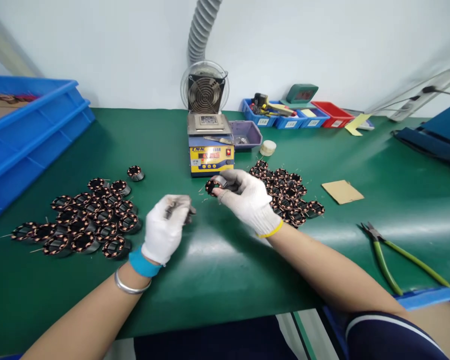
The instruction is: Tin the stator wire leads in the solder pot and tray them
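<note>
Head view shows the right hand grasping one coil between thumb and fingers, near the middle of the frame and just in front of the yellow-and-blue machine. The left hand, left of centre, has its fingers curled in; the tips are blurred, so I cannot tell whether they pinch anything. Thin wire ends stick out from the held coil toward the left. More coils stand on the green tabletop in a left group and a right group, the latter partly behind the right wrist. The step in hand seems to be handling this single piece, its wire ends especially. A next move probably calls for a steady right hold and delicate left fingers, so the fine wires do not bend.
</note>
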`<state>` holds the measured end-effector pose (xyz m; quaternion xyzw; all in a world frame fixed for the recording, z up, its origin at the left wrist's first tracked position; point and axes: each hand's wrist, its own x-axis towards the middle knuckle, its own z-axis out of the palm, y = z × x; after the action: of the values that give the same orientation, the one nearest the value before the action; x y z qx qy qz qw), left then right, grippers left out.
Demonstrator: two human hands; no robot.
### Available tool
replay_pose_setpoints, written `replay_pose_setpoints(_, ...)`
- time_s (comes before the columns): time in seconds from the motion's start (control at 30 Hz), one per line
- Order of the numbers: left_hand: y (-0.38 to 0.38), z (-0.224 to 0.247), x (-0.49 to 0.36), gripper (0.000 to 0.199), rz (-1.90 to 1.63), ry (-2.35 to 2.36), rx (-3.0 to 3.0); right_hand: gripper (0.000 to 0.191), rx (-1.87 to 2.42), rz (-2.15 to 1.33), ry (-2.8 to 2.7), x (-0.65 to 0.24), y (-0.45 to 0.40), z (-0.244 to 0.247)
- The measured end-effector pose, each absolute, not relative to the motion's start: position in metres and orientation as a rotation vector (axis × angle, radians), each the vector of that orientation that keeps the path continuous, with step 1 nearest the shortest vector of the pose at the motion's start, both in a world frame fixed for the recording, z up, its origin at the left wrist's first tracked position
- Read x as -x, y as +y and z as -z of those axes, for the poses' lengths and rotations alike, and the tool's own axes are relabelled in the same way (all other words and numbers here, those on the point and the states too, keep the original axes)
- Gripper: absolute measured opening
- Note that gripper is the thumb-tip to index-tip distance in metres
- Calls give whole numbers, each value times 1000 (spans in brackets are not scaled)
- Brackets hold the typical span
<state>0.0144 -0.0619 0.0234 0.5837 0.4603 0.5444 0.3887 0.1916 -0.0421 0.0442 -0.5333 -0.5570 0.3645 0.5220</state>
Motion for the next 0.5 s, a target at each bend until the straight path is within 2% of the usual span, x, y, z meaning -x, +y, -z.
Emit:
replay_pose_setpoints(0.2,-53,-7,-29,37,-800,1290,-2038,42,1705,37,-1888,-213,62,-128)
replay_pose_setpoints(0.3,-51,-8,-29,39,-638,1282,-2114,41,1891,393,-2065,-211,115,-160)
replay_pose_setpoints(0.4,-49,-10,-27,38,-576,1284,-2157,40,1968,588,-2201,-200,149,-173)
replay_pose_setpoints(0.5,-48,-11,-27,38,-538,1287,-2187,45,2024,601,-2311,-189,167,-171)
